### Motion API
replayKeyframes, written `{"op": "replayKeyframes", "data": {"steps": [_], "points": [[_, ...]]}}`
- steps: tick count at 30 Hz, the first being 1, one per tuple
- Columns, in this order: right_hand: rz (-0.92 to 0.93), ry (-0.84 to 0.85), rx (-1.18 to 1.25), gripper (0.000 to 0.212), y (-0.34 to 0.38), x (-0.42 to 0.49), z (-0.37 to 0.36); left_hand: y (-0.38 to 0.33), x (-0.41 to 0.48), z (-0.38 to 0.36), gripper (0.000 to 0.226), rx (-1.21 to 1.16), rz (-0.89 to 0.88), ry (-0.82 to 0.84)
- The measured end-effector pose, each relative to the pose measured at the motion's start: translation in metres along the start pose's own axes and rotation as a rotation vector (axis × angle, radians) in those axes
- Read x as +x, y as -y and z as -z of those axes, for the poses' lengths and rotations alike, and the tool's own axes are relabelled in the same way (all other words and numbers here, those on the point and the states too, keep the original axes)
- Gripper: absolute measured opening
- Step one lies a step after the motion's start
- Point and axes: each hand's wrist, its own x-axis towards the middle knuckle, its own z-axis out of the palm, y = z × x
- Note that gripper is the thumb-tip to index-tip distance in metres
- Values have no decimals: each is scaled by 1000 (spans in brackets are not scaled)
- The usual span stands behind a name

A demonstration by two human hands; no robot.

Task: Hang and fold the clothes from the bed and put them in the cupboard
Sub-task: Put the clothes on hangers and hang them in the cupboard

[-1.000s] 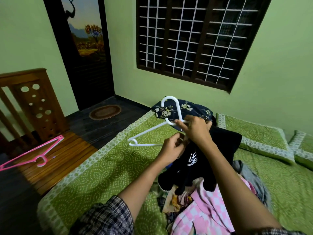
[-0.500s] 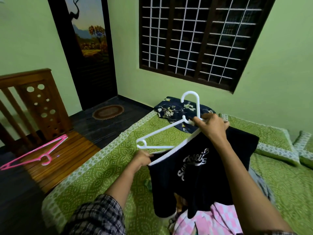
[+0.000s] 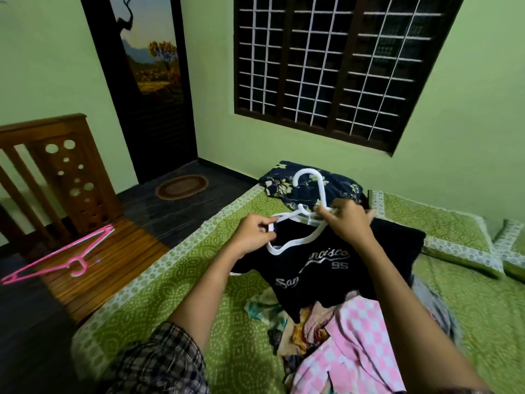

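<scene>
A black T-shirt (image 3: 326,268) with white "San Francisco 95" lettering hangs over the green bed (image 3: 176,282), its white-trimmed neck stretched open. A white plastic hanger (image 3: 309,194) is partly inside the neck, hook pointing up. My left hand (image 3: 252,237) pinches the left end of the hanger and the collar. My right hand (image 3: 349,220) grips the hanger by its neck together with the shirt's right shoulder. Under the shirt lies a heap of clothes with a pink checked garment (image 3: 355,345) on top.
A dark floral pillow (image 3: 287,186) and green pillows (image 3: 443,231) lie at the head of the bed. A pink hanger (image 3: 65,254) rests on a wooden bench (image 3: 113,268) at the left. A door, a doormat (image 3: 181,186) and a barred window stand behind.
My left hand rose from the shirt's lower edge to the hanger's left end. The hanger has gone further into the neck, and the shirt has spread so its lettering shows.
</scene>
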Motion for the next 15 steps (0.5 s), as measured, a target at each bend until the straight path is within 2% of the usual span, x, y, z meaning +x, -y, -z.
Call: {"op": "replayKeyframes", "data": {"steps": [5, 7, 9, 11, 12, 13, 15], "points": [[2, 80, 238, 47, -10, 0, 2, -3, 4, 0, 26, 172, -295, -248], [24, 126, 351, 45, -10, 0, 0, -7, 3, -2, 29, 244, -342, -225], [59, 173, 393, 42, -10, 2, -1, -10, 3, -8, 28, 436, -377, -221], [138, 227, 328, 24, -13, 5, -1, -16, 4, -7, 28, 631, -378, -313], [170, 244, 239, 11, -16, 8, -2, -17, 5, -4, 30, 698, -362, -363], [192, 238, 128, 7, -20, 9, -1, -17, 5, 0, 31, 742, -344, -405], [173, 180, -98, 30, -25, 9, 5, -15, 7, 11, 31, 777, -321, -484]]}}
